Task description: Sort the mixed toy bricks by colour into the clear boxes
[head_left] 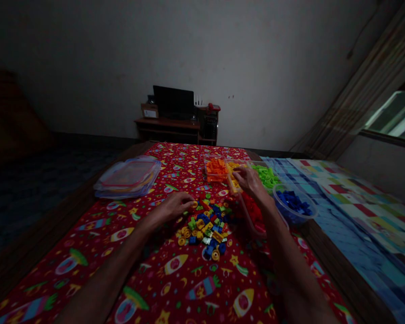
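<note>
A heap of mixed small bricks [205,227] in blue, yellow, green and red lies on the red rocket-print cloth [175,279]. My left hand [175,206] rests at the heap's left edge, its fingers curled down onto the bricks. My right hand [248,180] hovers over the tub of yellow bricks [232,176], fingers drawn together in a pinch; what they hold is too small to make out. Around it stand tubs of orange bricks [215,168], green bricks [268,175], red bricks [254,211] and blue bricks [295,202].
A stack of clear plastic lids [128,177] lies at the left of the cloth. A chequered blue and multicoloured cover [351,211] spreads to the right. A wooden desk with a dark monitor [173,102] stands against the far wall.
</note>
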The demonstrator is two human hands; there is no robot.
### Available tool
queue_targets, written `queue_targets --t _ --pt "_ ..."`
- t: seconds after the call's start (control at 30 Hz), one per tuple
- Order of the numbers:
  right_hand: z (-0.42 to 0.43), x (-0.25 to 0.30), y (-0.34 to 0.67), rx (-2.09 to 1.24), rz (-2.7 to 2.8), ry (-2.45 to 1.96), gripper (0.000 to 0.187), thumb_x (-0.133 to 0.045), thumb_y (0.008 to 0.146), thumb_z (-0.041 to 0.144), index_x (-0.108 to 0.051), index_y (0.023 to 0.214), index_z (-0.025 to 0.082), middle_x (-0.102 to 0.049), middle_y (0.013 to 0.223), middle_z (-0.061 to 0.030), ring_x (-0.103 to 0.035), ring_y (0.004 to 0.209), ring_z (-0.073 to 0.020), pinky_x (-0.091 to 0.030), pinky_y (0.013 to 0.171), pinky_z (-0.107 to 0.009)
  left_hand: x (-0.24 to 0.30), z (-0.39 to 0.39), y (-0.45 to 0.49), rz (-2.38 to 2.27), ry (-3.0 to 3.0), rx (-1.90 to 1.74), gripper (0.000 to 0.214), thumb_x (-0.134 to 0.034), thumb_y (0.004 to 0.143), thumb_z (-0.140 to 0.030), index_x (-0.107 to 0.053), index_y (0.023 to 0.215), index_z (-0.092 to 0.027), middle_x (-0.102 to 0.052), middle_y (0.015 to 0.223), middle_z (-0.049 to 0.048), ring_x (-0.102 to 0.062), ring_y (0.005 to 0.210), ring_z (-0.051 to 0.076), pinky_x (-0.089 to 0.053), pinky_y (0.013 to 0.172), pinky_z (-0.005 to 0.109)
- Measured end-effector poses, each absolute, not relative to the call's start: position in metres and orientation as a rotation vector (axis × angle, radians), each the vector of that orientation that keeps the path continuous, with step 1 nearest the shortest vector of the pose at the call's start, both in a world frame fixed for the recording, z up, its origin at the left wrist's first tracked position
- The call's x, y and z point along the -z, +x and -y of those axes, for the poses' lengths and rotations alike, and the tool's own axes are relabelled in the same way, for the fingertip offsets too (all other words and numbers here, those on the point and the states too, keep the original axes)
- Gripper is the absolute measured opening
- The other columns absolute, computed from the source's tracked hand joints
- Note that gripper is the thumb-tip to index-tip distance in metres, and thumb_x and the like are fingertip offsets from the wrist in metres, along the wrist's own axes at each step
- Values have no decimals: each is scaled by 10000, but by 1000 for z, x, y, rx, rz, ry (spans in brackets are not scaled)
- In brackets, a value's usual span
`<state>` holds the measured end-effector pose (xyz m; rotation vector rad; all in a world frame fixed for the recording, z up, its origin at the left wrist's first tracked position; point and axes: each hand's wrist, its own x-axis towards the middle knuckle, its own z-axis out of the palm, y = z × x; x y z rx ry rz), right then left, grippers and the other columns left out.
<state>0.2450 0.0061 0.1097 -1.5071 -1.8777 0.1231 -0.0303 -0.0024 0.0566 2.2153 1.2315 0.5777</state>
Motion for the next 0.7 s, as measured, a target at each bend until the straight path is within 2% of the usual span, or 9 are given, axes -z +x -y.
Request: queue_targets --t 0.07,0.13,0.23,0.37,0.47,0.53,0.7 --pt "14 -93 223 -265 1972 -1387 238 -507 890 259 -684 1013 157 -717 849 -77 -653 751 -168 -480 719 -284 -58 2 -27 -1204 2120 -640 360 -501 778 -473 -701 812 -175 -691 756 30 -594 668 171 -434 582 230" --pt "30 -77 199 -436 2101 -1220 253 -521 890 260 -652 1091 179 -718 928 -71 -655 808 -167 -478 732 -276 -60 4 -23 -1184 2033 -694 389 -510 761 -506 -694 831 -171 -682 752 22 -587 666 170 -439 581 233" --pt "42 -65 173 -493 2201 -1092 301 -568 862 223 -606 1154 159 -701 958 -80 -636 838 -169 -452 724 -258 -63 9 -17 -1190 1965 -693 408 -504 742 -523 -670 787 -153 -629 666 3 -545 603 149 -413 545 227" --pt "40 -62 168 -394 2187 -1185 158 -504 867 155 -636 948 119 -643 746 -41 -542 637 -127 -373 600 -225 -65 12 -14 -1224 2012 -647 442 -432 783 -527 -638 715 -142 -531 556 -23 -464 519 117 -346 486 212" --pt "35 -58 181 -244 2096 -1318 156 -457 867 135 -611 887 113 -609 739 -43 -509 654 -131 -358 629 -238 -68 9 -22 -1309 2149 -615 407 -443 797 -481 -641 691 -141 -577 590 -2 -499 554 127 -346 506 211" --pt "32 -52 190 -185 2043 -1399 166 -437 859 122 -601 885 112 -604 766 -54 -510 685 -139 -356 649 -245 -70 7 -30 -1305 2242 -483 333 -483 784 -417 -671 741 -146 -645 672 18 -547 602 141 -368 535 210" --pt "27 -38 199 -264 2080 -1438 201 -417 851 118 -615 881 132 -606 786 -48 -503 699 -136 -363 657 -243 -75 13 -40 -1188 2232 -68 224 -536 739 -272 -698 872 -194 -708 778 6 -612 659 150 -414 569 199"
